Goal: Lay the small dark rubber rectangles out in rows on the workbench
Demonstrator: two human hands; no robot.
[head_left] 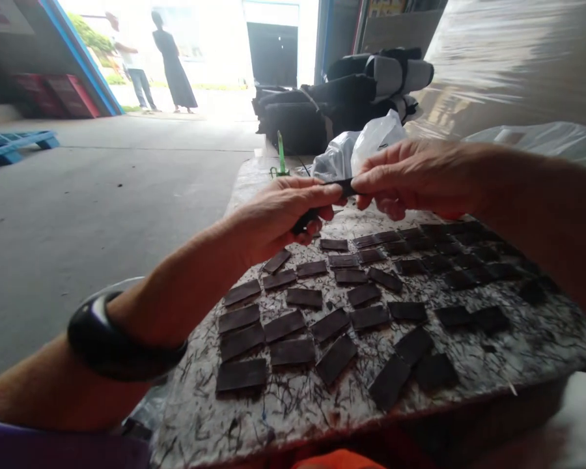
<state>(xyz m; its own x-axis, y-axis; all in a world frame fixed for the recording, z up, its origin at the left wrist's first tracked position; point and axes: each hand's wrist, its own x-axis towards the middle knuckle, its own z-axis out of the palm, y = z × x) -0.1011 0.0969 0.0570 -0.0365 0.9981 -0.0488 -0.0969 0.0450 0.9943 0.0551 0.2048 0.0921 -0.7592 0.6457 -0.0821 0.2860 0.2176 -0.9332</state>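
My left hand [278,218] and my right hand [410,179] meet above the far part of a paint-scratched work board [293,404]. Both pinch one dark strip [339,189]; the left fist also closes round a dark handle-like end [303,225] below it. A black band [112,339] circles my left wrist. Several dark rectangular pieces [293,352] lie in rows on the board under the hands.
White plastic bags [356,150] and a green-handled tool [280,156] sit at the board's far end. Black rolled bundles [342,98] are stacked behind. A wrapped pallet [512,58] stands at right. Two people [176,62] stand in the bright doorway; a blue pallet [14,143] lies left.
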